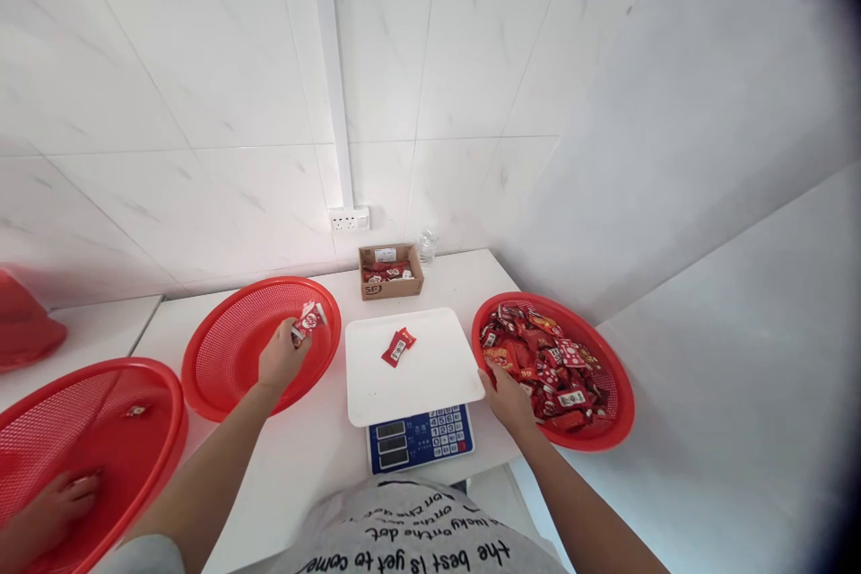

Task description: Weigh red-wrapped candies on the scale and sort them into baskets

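My left hand is closed on a small red-and-white snack packet, held over the red mesh basket. On the white weighing tray of a digital scale lie red snack packets, overlapping. My right hand is at the tray's right corner, beside the left rim of another red basket. That basket holds a heap of mostly red snack packets. My right fingertips are close to the tray edge and the heap; their grip is partly hidden.
A cardboard box of red packets and a clear glass stand near the wall. At lower left, another person's hand reaches into a red basket with a small packet inside. A socket is on the wall.
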`<state>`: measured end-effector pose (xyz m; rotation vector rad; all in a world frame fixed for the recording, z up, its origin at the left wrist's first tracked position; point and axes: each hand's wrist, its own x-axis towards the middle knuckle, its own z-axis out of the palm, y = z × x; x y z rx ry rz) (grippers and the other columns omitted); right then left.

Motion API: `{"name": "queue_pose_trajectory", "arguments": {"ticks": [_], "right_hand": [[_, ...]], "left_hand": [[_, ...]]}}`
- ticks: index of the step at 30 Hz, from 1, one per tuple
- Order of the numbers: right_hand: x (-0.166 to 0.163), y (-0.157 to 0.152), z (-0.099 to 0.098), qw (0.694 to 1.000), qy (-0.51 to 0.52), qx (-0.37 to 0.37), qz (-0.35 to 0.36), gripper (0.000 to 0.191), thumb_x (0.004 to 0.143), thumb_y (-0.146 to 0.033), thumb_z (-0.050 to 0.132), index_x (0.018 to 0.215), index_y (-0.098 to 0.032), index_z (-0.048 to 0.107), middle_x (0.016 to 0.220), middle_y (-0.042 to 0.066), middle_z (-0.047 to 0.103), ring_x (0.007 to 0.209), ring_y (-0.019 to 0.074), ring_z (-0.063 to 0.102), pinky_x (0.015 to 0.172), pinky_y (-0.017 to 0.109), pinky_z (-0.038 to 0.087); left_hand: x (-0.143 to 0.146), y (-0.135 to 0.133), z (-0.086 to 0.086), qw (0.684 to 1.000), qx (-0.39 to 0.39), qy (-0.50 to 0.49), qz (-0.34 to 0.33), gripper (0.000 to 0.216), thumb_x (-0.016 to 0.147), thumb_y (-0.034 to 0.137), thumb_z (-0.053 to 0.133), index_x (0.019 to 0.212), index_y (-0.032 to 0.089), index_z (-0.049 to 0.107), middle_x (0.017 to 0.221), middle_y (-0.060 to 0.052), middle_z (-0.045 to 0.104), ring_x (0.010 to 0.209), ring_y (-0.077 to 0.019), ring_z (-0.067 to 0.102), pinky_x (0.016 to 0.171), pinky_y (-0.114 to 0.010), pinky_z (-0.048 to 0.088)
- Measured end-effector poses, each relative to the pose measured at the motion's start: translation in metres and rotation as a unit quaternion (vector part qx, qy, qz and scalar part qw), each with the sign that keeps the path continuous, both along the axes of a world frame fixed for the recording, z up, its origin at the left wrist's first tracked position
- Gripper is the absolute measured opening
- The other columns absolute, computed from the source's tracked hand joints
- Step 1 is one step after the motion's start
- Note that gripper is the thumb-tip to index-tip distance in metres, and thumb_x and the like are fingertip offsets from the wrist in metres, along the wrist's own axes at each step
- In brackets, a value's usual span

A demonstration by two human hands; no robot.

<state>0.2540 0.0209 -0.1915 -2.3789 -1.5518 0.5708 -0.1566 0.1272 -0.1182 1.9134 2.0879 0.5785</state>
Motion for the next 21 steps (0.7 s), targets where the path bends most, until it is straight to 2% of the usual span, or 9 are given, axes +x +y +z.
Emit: {"name": "queue_pose_trajectory", "arguments": {"ticks": [2, 4, 8, 10, 12, 14, 16, 19, 21], "right_hand": [[0.0, 0.0, 0.001, 1.0, -0.001, -0.004, 0.001, 0.052, 0.089, -0.046, 0.028, 0.128, -0.016, 0.045, 0.129, 0.012, 0.053, 0.116, 0.0246, 0.05, 0.095, 0.036, 0.036], [0.0, 0.0, 0.002, 1.0, -0.004, -0.006, -0.001, 0.052, 0.089, -0.046, 0.027, 0.128, -0.017, 0.045, 0.128, 0.011, 0.053, 0.116, 0.025, 0.051, 0.095, 0.036, 0.036], [0.0, 0.0, 0.001, 1.0, -0.001, 0.0, 0.001, 0.053, 0.089, -0.047, 0.027, 0.129, -0.016, 0.045, 0.13, 0.011, 0.052, 0.119, 0.0243, 0.048, 0.097, 0.035, 0.035], [0.001, 0.0, 0.0, 1.0, 0.001, 0.003, 0.002, 0.053, 0.089, -0.046, 0.027, 0.128, -0.016, 0.045, 0.13, 0.012, 0.052, 0.119, 0.0236, 0.048, 0.098, 0.035, 0.034], [0.001, -0.001, -0.001, 1.0, 0.002, 0.003, 0.005, 0.053, 0.089, -0.046, 0.027, 0.128, -0.015, 0.045, 0.129, 0.012, 0.052, 0.118, 0.0233, 0.049, 0.097, 0.035, 0.035], [0.001, -0.001, 0.0, 1.0, -0.001, 0.0, 0.007, 0.053, 0.089, -0.046, 0.027, 0.128, -0.015, 0.045, 0.129, 0.012, 0.053, 0.118, 0.0239, 0.05, 0.097, 0.036, 0.036], [0.001, -0.001, 0.0, 1.0, -0.005, -0.004, 0.006, 0.053, 0.089, -0.047, 0.027, 0.128, -0.016, 0.045, 0.129, 0.012, 0.053, 0.118, 0.0245, 0.049, 0.096, 0.037, 0.036], [0.001, -0.001, 0.001, 1.0, -0.011, -0.01, 0.005, 0.053, 0.089, -0.047, 0.026, 0.128, -0.016, 0.045, 0.129, 0.012, 0.053, 0.118, 0.0246, 0.049, 0.096, 0.036, 0.036], [0.001, -0.001, 0.001, 1.0, -0.012, -0.01, 0.007, 0.053, 0.089, -0.047, 0.026, 0.127, -0.016, 0.045, 0.128, 0.013, 0.054, 0.117, 0.0249, 0.05, 0.095, 0.037, 0.037]], "left_hand": [[-0.003, 0.004, -0.004, 0.998, -0.009, 0.054, -0.004, 0.054, 0.081, 0.048, 0.043, 0.124, 0.016, 0.04, 0.115, -0.015, 0.056, 0.1, -0.0304, 0.055, 0.071, -0.037, 0.046], [0.009, 0.006, -0.012, 0.995, 0.004, 0.093, -0.048, 0.06, 0.081, 0.049, 0.044, 0.128, 0.013, 0.039, 0.125, -0.018, 0.05, 0.114, -0.0339, 0.046, 0.086, -0.043, 0.041], [0.069, 0.004, -0.027, 0.975, -0.001, 0.082, -0.206, 0.057, 0.086, 0.047, 0.041, 0.133, 0.015, 0.038, 0.139, -0.015, 0.039, 0.129, -0.0298, 0.032, 0.104, -0.043, 0.026], [0.105, 0.004, -0.032, 0.954, -0.02, 0.065, -0.293, 0.057, 0.086, 0.045, 0.042, 0.136, 0.018, 0.035, 0.144, -0.013, 0.033, 0.132, -0.0281, 0.028, 0.106, -0.041, 0.024], [0.135, 0.004, -0.036, 0.935, -0.033, 0.06, -0.347, 0.055, 0.086, 0.041, 0.045, 0.137, 0.022, 0.033, 0.147, -0.011, 0.028, 0.133, -0.0274, 0.027, 0.105, -0.041, 0.025], [0.156, 0.004, -0.039, 0.926, -0.049, 0.075, -0.366, 0.053, 0.085, 0.039, 0.047, 0.135, 0.024, 0.035, 0.147, -0.01, 0.028, 0.13, -0.0278, 0.031, 0.102, -0.041, 0.029], [0.167, 0.004, -0.043, 0.926, -0.065, 0.094, -0.36, 0.045, 0.085, 0.036, 0.048, 0.128, 0.023, 0.043, 0.14, -0.012, 0.037, 0.123, -0.0283, 0.039, 0.097, -0.042, 0.034], [0.168, 0.0, -0.049, 0.935, -0.085, 0.101, -0.329, 0.029, 0.087, 0.033, 0.046, 0.111, 0.02, 0.053, 0.119, -0.013, 0.053, 0.106, -0.0272, 0.052, 0.083, -0.038, 0.042], [0.16, -0.004, -0.051, 0.943, -0.097, 0.098, -0.304, 0.025, 0.087, 0.034, 0.044, 0.104, 0.019, 0.055, 0.109, -0.011, 0.055, 0.093, -0.0245, 0.058, 0.072, -0.034, 0.045]]}}
